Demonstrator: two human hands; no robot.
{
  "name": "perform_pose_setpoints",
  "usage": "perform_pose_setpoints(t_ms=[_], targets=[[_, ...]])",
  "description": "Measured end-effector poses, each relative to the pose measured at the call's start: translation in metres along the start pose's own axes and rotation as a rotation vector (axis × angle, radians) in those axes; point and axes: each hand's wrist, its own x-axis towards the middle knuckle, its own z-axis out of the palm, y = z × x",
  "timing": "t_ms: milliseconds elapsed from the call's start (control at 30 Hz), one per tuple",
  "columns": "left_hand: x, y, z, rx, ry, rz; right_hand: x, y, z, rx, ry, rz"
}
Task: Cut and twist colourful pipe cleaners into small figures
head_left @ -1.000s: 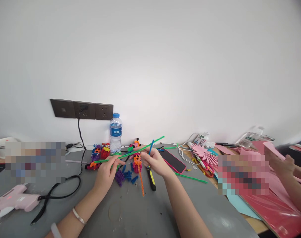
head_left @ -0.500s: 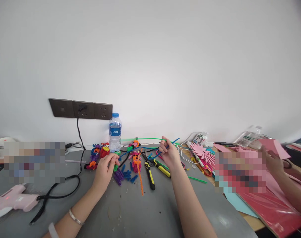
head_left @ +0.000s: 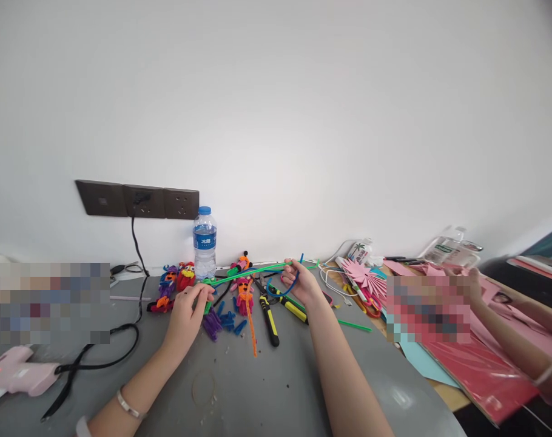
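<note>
My left hand (head_left: 191, 308) pinches a green pipe cleaner (head_left: 253, 271) near its left end. Stretched to the right, the green strand passes through the curled fingers of my right hand (head_left: 302, 281). A blue pipe cleaner (head_left: 269, 292), bent into a loop, also hangs from my right hand. Between my hands on the table lie a pink-and-orange pipe-cleaner figure (head_left: 245, 295), an orange pipe cleaner (head_left: 253, 331) and pliers with black-and-yellow handles (head_left: 269, 321). Beside my left fingertips are purple pieces (head_left: 211, 326) and short blue pieces (head_left: 229, 320).
A water bottle (head_left: 204, 246) stands by the wall, with several pipe-cleaner figures (head_left: 169, 278) to its left. A pink glue gun (head_left: 23, 371) with a black cord lies at left. At right are a pink paper fan (head_left: 364, 274), papers and another person's hand (head_left: 471, 290).
The green pipe cleaner has come into line between my hands, and the blue one now hangs looped at my right hand. The view has shifted slightly right.
</note>
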Motion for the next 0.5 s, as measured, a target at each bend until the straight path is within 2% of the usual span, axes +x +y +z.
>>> perform_pose_setpoints(t_ms=[300, 500], targets=[[-0.002, 0.007, -0.004, -0.104, 0.028, -0.086, 0.006, 0.015, -0.003, -0.167, 0.149, 0.049], [-0.004, 0.005, -0.001, -0.131, -0.003, -0.073, -0.008, -0.012, -0.008, -0.170, 0.168, -0.133]])
